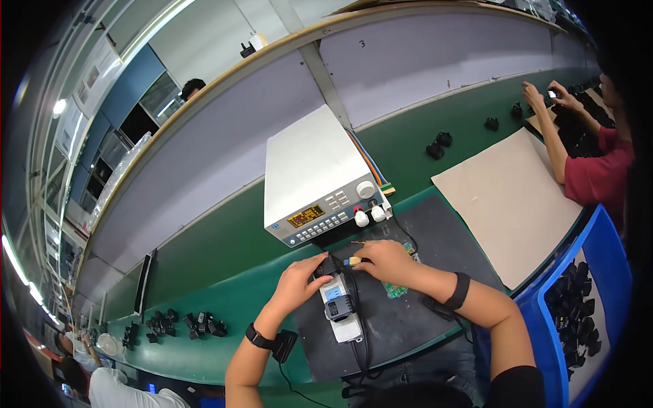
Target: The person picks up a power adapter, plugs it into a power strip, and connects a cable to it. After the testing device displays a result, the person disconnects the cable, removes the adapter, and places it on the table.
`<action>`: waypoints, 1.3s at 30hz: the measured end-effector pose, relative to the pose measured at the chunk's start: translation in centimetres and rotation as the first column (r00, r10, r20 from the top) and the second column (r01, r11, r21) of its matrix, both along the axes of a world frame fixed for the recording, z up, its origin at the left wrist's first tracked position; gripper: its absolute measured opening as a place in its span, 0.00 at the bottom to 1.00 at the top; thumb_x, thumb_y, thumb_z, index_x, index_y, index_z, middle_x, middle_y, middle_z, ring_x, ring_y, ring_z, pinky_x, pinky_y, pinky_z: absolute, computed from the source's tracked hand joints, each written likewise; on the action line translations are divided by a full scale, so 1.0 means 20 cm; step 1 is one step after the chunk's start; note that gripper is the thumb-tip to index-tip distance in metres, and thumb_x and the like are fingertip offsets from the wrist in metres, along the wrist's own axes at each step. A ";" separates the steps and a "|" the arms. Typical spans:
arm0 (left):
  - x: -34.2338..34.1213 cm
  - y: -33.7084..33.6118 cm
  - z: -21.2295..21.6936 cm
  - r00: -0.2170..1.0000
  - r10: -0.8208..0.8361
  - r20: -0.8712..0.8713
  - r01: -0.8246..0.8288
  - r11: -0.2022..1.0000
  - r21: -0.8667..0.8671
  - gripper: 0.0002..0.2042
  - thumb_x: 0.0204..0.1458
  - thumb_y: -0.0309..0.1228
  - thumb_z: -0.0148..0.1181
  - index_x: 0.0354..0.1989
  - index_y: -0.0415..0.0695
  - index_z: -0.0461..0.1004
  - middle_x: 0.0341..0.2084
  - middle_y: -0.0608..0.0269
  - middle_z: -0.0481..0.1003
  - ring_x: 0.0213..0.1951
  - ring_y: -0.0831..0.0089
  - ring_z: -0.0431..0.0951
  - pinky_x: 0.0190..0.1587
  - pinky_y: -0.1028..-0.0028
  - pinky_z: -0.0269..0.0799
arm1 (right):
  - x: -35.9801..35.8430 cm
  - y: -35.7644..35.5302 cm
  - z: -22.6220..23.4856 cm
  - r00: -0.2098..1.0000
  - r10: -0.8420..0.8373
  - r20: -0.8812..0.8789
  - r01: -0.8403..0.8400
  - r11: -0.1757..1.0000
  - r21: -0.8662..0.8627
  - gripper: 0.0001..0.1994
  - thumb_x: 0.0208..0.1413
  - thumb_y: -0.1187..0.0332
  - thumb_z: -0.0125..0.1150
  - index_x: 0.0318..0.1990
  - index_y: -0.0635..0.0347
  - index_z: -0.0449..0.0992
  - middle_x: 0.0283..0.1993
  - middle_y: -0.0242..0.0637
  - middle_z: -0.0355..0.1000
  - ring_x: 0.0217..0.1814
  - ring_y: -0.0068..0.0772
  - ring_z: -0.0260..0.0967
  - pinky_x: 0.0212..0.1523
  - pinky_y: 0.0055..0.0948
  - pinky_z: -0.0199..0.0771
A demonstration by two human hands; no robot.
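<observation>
My left hand (297,284) is closed around a black power adapter (328,264) at the far end of a white power strip (348,331). A second black adapter (339,307) sits plugged into the strip, nearer to me. My right hand (388,260) pinches a small yellow-and-white connector (352,261) just right of the first adapter; its fingertips are partly hidden. Under my right forearm lies a green circuit board (396,290), partly covered. Black cables run along the strip's right side. Everything rests on a dark grey mat (401,333).
A white bench instrument (320,170) with a lit display stands beyond my hands. Black adapters (197,325) lie in groups at left, others (439,145) far right. Cardboard (510,204) and a blue bin (547,319) of black parts are at right. A co-worker (598,163) works beyond.
</observation>
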State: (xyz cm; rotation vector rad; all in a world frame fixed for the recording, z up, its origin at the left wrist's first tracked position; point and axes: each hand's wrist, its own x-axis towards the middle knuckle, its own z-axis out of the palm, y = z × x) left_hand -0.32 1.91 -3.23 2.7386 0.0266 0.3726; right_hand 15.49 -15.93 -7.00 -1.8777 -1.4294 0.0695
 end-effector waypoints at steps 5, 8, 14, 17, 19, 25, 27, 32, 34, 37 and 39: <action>0.00 0.00 -0.01 1.000 0.014 -0.019 -0.014 1.000 -0.021 0.24 0.46 0.37 0.64 0.53 0.42 0.70 0.47 0.52 0.74 0.46 0.55 0.75 0.49 0.66 0.69 | -0.02 0.04 -0.02 0.998 0.032 -0.054 -0.031 0.999 0.020 0.09 0.47 0.64 0.62 0.34 0.57 0.79 0.34 0.42 0.73 0.40 0.45 0.71 0.39 0.43 0.70; 0.00 -0.01 0.01 0.999 0.021 -0.033 -0.023 0.999 -0.038 0.24 0.45 0.34 0.64 0.53 0.42 0.70 0.47 0.52 0.74 0.46 0.54 0.75 0.49 0.66 0.69 | -0.02 0.04 -0.02 0.997 0.027 -0.077 -0.024 0.999 0.039 0.10 0.47 0.64 0.61 0.36 0.56 0.79 0.35 0.40 0.72 0.41 0.45 0.71 0.40 0.42 0.70; 0.01 -0.02 -0.01 1.000 0.023 -0.019 -0.025 0.994 -0.102 0.24 0.45 0.32 0.65 0.52 0.40 0.70 0.47 0.51 0.74 0.47 0.55 0.75 0.49 0.68 0.69 | -0.02 0.04 -0.04 0.991 0.017 -0.129 -0.014 1.000 0.023 0.11 0.48 0.65 0.61 0.38 0.56 0.79 0.35 0.39 0.71 0.42 0.44 0.70 0.41 0.42 0.69; 0.00 -0.02 0.00 1.000 0.022 -0.021 -0.024 0.991 -0.128 0.24 0.45 0.31 0.65 0.52 0.40 0.70 0.46 0.50 0.74 0.48 0.56 0.75 0.50 0.68 0.69 | -0.02 0.05 -0.10 0.992 0.029 -0.124 -0.019 0.997 0.080 0.10 0.49 0.66 0.60 0.38 0.57 0.78 0.35 0.40 0.71 0.42 0.44 0.70 0.41 0.42 0.69; 0.00 -0.01 0.01 0.999 0.023 -0.031 -0.027 0.990 -0.137 0.23 0.45 0.31 0.65 0.52 0.39 0.70 0.46 0.50 0.74 0.48 0.57 0.75 0.50 0.68 0.69 | -0.03 0.06 -0.11 0.995 0.049 -0.083 -0.036 0.988 0.147 0.09 0.49 0.67 0.60 0.38 0.58 0.78 0.34 0.41 0.70 0.41 0.44 0.69 0.41 0.41 0.69; 0.01 0.00 0.00 0.999 0.021 -0.038 -0.027 0.984 -0.177 0.23 0.45 0.31 0.65 0.51 0.39 0.70 0.45 0.49 0.75 0.46 0.57 0.76 0.49 0.69 0.69 | -0.03 0.06 -0.09 0.986 0.015 -0.169 0.010 0.989 0.149 0.10 0.49 0.67 0.60 0.38 0.59 0.77 0.33 0.41 0.69 0.42 0.44 0.68 0.41 0.40 0.67; 0.00 0.00 0.00 0.999 0.016 -0.036 -0.022 0.985 -0.169 0.23 0.45 0.31 0.65 0.51 0.38 0.70 0.45 0.49 0.75 0.46 0.57 0.76 0.49 0.69 0.70 | -0.04 0.06 -0.06 0.987 0.033 -0.155 -0.013 0.991 0.132 0.10 0.49 0.67 0.60 0.38 0.59 0.77 0.34 0.41 0.69 0.42 0.44 0.68 0.41 0.40 0.67; 0.01 0.00 0.00 0.999 0.017 -0.038 -0.023 0.987 -0.157 0.23 0.45 0.32 0.65 0.50 0.37 0.70 0.44 0.50 0.75 0.45 0.55 0.76 0.48 0.68 0.70 | -0.03 0.08 -0.05 0.995 0.071 -0.064 -0.063 0.990 0.125 0.09 0.49 0.67 0.60 0.37 0.59 0.78 0.34 0.41 0.70 0.41 0.45 0.68 0.41 0.40 0.69; 0.02 0.00 0.00 0.999 0.018 -0.042 -0.023 0.990 -0.142 0.23 0.45 0.32 0.65 0.50 0.37 0.70 0.44 0.50 0.75 0.45 0.54 0.76 0.48 0.68 0.70 | 0.00 0.12 0.00 0.991 0.105 0.081 -0.107 0.994 0.016 0.10 0.47 0.66 0.62 0.37 0.58 0.78 0.33 0.41 0.70 0.42 0.44 0.69 0.42 0.39 0.69; 0.01 -0.01 0.02 0.996 0.014 -0.086 -0.026 0.990 -0.142 0.24 0.45 0.32 0.65 0.51 0.38 0.69 0.47 0.49 0.73 0.48 0.53 0.74 0.50 0.67 0.69 | 0.04 0.14 0.03 0.988 0.154 0.027 -0.150 0.983 -0.110 0.10 0.45 0.66 0.64 0.36 0.56 0.79 0.32 0.39 0.70 0.43 0.44 0.68 0.43 0.41 0.69; 0.00 -0.03 0.03 0.998 -0.042 0.043 0.041 0.999 0.017 0.26 0.45 0.32 0.65 0.54 0.39 0.67 0.52 0.50 0.70 0.52 0.52 0.71 0.53 0.65 0.66 | -0.02 0.09 0.02 0.975 0.142 0.168 -0.133 0.989 -0.068 0.12 0.44 0.64 0.64 0.37 0.58 0.78 0.34 0.38 0.71 0.42 0.41 0.69 0.40 0.40 0.68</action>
